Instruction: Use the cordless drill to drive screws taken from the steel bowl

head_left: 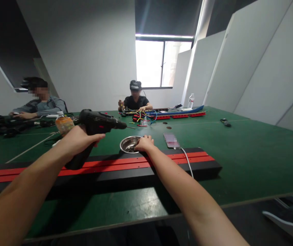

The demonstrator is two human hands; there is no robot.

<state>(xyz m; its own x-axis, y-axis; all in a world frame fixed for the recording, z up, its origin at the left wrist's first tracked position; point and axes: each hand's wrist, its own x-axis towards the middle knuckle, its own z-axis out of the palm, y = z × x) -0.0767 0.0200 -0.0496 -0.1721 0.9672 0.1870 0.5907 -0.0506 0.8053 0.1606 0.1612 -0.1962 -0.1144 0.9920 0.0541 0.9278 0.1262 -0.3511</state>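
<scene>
My left hand (81, 141) is wrapped around the handle of a black cordless drill (97, 123), whose thin bit points right, above the table. Beneath it lies a long black bar with red strips (115, 164), across the near part of the table. Just behind the bar is a round metal bowl (122, 145) with small dark screws (130, 148) inside. My right hand (145, 143) reaches over the bowl's right rim, thumb and index fingertips down at the screws and pressed together. Whatever they pinch is hidden.
On the green table (251, 147) are a phone (171, 140) with a white cable (188, 160), an orange-filled bottle (64, 124) and a clear bottle (191, 101). A person (135, 99) handles coloured wires (148, 118) opposite; another person (42, 102) sits far left.
</scene>
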